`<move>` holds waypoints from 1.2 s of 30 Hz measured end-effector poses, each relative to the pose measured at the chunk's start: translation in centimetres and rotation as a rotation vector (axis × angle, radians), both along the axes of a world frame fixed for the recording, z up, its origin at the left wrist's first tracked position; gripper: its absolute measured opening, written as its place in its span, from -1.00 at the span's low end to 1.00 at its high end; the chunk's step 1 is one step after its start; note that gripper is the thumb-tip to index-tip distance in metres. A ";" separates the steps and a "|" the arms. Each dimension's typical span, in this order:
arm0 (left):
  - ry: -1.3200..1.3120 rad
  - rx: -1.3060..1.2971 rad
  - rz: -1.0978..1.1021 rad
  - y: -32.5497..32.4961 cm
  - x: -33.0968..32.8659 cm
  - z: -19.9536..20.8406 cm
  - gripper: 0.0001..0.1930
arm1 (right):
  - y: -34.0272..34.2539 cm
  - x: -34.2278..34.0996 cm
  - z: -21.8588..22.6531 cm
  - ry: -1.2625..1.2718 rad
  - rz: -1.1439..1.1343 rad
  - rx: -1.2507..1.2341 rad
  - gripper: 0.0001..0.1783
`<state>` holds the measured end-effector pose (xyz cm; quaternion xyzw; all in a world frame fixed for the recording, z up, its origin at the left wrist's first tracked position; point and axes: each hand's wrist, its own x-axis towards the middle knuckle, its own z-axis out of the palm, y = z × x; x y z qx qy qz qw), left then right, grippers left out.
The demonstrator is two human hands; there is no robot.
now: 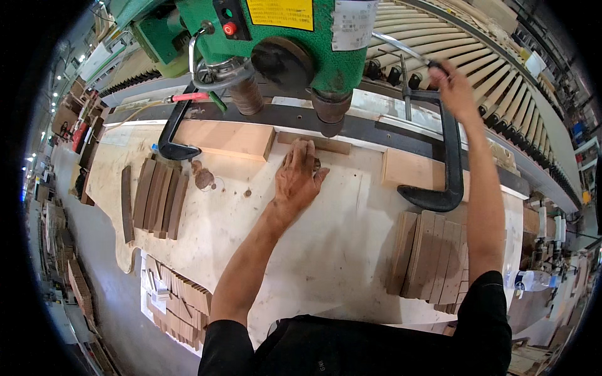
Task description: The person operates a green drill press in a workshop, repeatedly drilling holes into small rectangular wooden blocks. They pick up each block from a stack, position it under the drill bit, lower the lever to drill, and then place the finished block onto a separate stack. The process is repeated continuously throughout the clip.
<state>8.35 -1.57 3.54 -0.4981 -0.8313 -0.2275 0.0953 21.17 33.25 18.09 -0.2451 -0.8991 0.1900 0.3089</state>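
Note:
A brown wooden strip (331, 146) lies between two light wood blocks, close under the chuck (331, 109) of a green drill press (342, 62). My left hand (299, 174) has its fingers together over the strip's left part and holds it down; the fingertips partly cover it. Raised at the upper right, my right hand (453, 89) is closed round the black grip of the press's feed lever (404, 47). The chuck sits just above and behind the strip; no bit can be made out.
Black clamps (174, 135) (453, 163) fix the left wood block (229, 139) and the right block (414, 169). Brown strips stand grouped at left (160, 197) and right (433, 257) on the pale board (326, 269). A roller conveyor (495, 81) runs behind; a plastic bottle (532, 280) lies at right.

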 end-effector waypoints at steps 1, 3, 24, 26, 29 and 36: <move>0.069 0.008 -0.005 0.2 -0.3 -0.4 -0.40 | 0.5 0.5 1.2 0.052 0.027 0.050 -0.42; -0.022 -0.008 0.003 0.1 -0.9 -0.2 -0.41 | 0.4 0.8 3.2 0.130 0.075 0.099 -0.46; 0.073 -0.034 0.043 0.2 -1.1 -0.5 -0.46 | -1.4 -10.9 -10.9 -0.180 0.126 -0.034 -0.32; 0.075 -0.041 0.035 0.2 -1.2 -0.5 -0.49 | -1.8 -12.5 -12.1 -0.152 0.131 -0.040 -0.31; 0.065 -0.043 0.026 0.3 -1.2 -0.4 -0.50 | -2.4 -14.5 -12.7 -0.161 0.132 -0.079 -0.29; 0.052 -0.058 0.057 0.5 -1.1 -0.5 -0.47 | -4.2 -13.4 -9.5 -0.332 0.018 -0.071 -0.35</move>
